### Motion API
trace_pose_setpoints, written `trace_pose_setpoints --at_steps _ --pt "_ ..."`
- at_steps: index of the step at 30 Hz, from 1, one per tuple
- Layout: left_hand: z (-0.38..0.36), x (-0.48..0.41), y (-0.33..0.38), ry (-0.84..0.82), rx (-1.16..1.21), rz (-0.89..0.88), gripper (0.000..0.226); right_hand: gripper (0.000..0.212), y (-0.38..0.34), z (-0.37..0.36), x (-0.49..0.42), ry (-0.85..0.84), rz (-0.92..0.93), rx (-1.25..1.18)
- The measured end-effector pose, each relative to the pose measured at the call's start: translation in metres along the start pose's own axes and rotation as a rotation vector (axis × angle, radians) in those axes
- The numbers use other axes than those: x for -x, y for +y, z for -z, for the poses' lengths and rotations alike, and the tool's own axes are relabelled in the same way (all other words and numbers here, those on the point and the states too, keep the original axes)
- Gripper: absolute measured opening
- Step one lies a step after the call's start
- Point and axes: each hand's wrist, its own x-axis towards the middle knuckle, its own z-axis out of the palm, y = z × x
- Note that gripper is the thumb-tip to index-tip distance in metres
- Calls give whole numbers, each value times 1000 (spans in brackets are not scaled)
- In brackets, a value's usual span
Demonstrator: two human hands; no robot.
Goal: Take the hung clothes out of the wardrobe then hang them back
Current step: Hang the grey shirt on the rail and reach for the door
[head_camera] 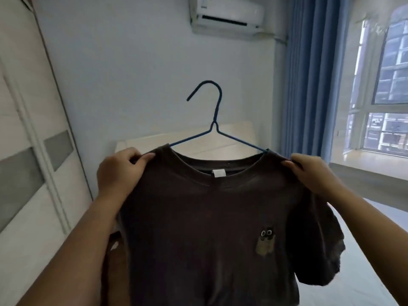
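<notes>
Both hands pinch the shoulders of a dark brown cotton T-shirt point(198, 217) at frame centre: left hand point(117, 173), right hand point(313, 173). A thin blue wire hanger point(215, 120) rises from its neckline, hook upright.

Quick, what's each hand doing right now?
Left hand: closed, pinching the dark T-shirt at one shoulder.
Right hand: closed, gripping the T-shirt's other shoulder; the blue hanger sits inside the collar.
</notes>
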Motion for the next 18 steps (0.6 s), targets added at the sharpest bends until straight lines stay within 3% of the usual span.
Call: trace_pose_setpoints --at_steps 2,6,12,18 --pt "22 6 -20 3 -60 38 33 37 -17 -19 -7 -96 26 -11" --pt "72 24 -47 111 -93 75 30 33 -70 -42 -11 -60 135 -49" --pt "147 58 -51 279 -254 -45 29 30 -126 -53 0 -29 242 -149" --pt "230 85 -58 367 -311 -20 30 45 -192 -68 7 -111 369 -221"
